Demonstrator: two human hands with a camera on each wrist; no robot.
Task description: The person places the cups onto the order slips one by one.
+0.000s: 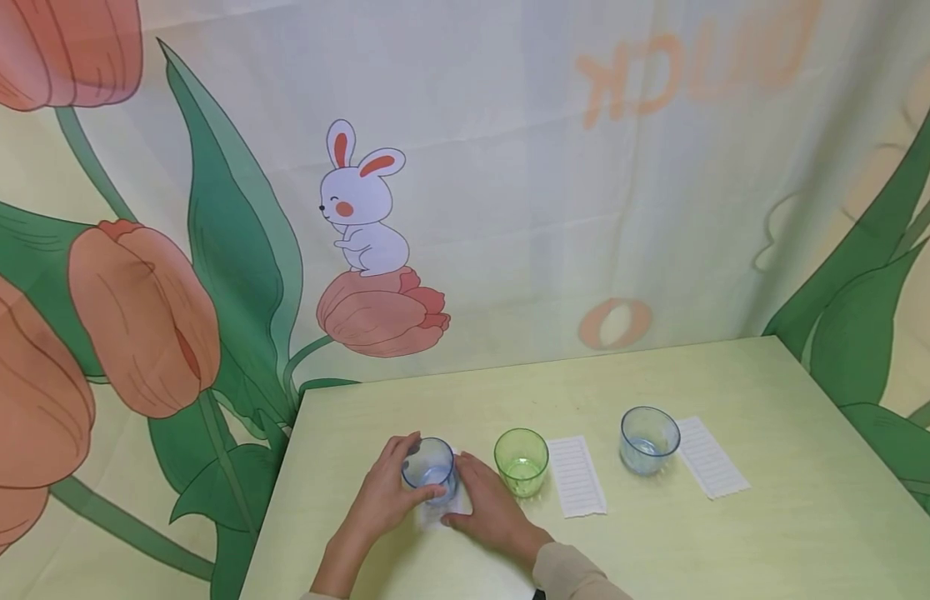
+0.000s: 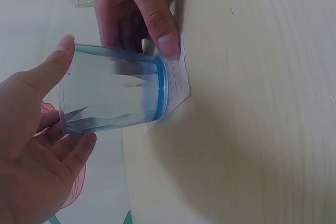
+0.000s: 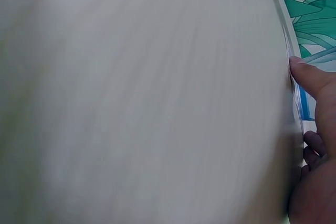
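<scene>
The left hand point(image 1: 379, 498) grips the blue cup point(image 1: 439, 471) by its upper part, over a paper point(image 2: 178, 80) on the counter point(image 1: 660, 546), while the right hand point(image 1: 493, 507), thumb and fingers apart, rests its thumb on that paper, near the green cup point(image 1: 522, 467).

Blue cup point(image 2: 113, 90); green cup point(image 1: 522, 467); white lined paper point(image 2: 178, 80).

Taking my head view as a clock, I see a printed curtain point(image 1: 525, 183) behind the table point(image 1: 832, 492): a white rabbit point(image 1: 367, 196) at ten, orange tulips point(image 1: 146, 325) at nine, faint mirrored letters point(image 1: 660, 75) between one and two. A green cup point(image 1: 521, 475) and lined slip point(image 1: 577, 479) sit at five; a bluish cup point(image 1: 648, 454) and second slip point(image 1: 712, 462) at four.
</scene>
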